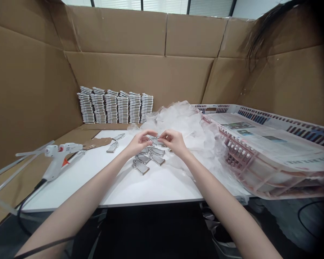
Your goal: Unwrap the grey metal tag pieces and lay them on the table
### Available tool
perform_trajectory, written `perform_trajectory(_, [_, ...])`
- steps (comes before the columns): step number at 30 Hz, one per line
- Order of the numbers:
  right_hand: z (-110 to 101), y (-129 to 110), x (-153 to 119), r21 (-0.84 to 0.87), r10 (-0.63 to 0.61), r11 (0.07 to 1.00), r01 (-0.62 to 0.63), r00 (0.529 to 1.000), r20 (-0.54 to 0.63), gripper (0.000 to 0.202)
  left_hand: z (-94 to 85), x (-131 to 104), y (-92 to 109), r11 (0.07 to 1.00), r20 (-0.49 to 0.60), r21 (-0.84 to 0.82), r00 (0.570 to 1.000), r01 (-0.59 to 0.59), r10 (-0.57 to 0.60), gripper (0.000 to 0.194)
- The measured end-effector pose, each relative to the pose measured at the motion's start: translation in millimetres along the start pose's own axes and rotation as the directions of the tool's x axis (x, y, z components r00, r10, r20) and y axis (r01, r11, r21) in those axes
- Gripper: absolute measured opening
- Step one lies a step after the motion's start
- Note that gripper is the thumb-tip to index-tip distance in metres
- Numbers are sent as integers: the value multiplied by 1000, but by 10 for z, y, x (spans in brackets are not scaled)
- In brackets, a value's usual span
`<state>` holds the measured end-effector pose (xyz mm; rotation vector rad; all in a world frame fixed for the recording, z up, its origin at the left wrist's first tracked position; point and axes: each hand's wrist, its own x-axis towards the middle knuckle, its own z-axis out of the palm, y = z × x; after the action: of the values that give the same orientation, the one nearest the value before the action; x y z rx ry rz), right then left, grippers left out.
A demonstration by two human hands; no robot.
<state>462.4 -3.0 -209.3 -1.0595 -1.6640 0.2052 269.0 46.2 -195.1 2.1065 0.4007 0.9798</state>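
Small flat grey metal-looking pieces (pixel 157 151) with a tab at one end lie in a loose pile on the white board. Over the back of this pile, my left hand (pixel 140 142) is curved, its thumb and fingers apart with nothing plainly between them. My right hand (pixel 175 142) faces it from the right, thumb and fingers pinched together at the pile's far edge. What the pinch holds, if anything, blends with the grey pieces behind it. Two more such pieces, including a flat grey piece (pixel 112 147), lie left of my left hand.
Several tall stacks of similar pieces (pixel 112 107) stand against the cardboard wall (pixel 140 75). A white glue gun (pixel 55 162) with a cord lies left. Crumpled clear plastic bags (pixel 178 117) sit behind my hands. A pink-and-white basket (pixel 248 176) with printed sheets stands right.
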Motion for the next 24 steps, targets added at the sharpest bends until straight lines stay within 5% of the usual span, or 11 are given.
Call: perform_trajectory(24, [12,-108,-18,-138,30,990,-39,997,-64,10,54,4,-20,1000,-44,-16,999,-21,20,30])
